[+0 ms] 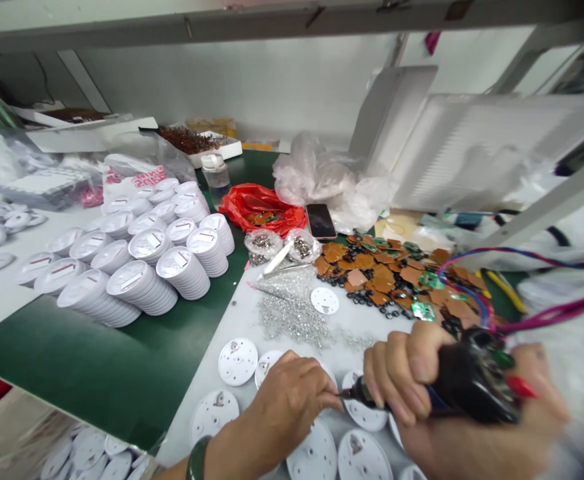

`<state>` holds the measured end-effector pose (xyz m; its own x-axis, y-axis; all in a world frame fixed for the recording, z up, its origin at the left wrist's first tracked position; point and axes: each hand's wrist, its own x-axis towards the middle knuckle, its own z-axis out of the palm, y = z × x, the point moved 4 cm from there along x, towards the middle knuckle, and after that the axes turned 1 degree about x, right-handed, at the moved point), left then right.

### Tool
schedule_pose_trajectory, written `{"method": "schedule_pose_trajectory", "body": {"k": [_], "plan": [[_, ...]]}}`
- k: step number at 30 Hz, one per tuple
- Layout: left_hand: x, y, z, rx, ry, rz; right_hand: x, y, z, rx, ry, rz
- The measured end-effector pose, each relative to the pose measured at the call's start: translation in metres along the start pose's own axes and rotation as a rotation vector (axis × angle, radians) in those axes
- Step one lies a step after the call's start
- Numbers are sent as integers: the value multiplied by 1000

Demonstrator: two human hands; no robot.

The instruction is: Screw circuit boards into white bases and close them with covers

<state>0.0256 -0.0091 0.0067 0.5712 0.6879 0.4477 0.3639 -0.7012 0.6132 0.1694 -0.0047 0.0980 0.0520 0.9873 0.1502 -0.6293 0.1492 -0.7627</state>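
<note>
Across the white tabletop, the right hand wraps a black corded hand tool, its long axis pointing left, tip beside the left hand, pinching something too small to tell, above a white plastic disc.

Left hand beside clenched right hand

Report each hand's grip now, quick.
Left hand: curled over a white disc; cannot tell if it holds anything.
Right hand: closed, holding a black corded handheld tool.
</note>
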Motion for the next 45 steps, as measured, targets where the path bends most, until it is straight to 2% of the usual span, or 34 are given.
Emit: {"method": "schedule_pose_trajectory", "body": {"k": [3, 7, 12, 15, 20, 23, 29, 34, 37, 45], "plan": [[-1, 0, 3, 16, -20, 21, -1, 3, -1, -2, -3, 6], [1, 3, 0, -13, 20, 16, -1, 2, -1, 0, 7, 26], [2, 5, -4, -232, -29, -123, -1, 0, 3, 3, 5, 43], [0, 4, -3, -301, -51, -146, -1, 0, 2, 14, 14, 53], [-4, -1, 0, -257, 34, -174, -1, -2, 0, 12, 39, 32], [-6, -4, 3, -251, 48, -217, -2, -3, 1, 12, 25, 22], [-7, -4, 3, -223, -12, -223, -5, 1, 4, -11, -26, 46], [1, 1, -8, -184, -103, -114, -5, 0, 11, -20, -72, 86], [4, 3, -12, -166, -113, -73, -6, -4, 13, -13, -91, 92], [1, 3, -10, -247, -144, -160, -11, -5, 8, -23, -109, 112]]}}
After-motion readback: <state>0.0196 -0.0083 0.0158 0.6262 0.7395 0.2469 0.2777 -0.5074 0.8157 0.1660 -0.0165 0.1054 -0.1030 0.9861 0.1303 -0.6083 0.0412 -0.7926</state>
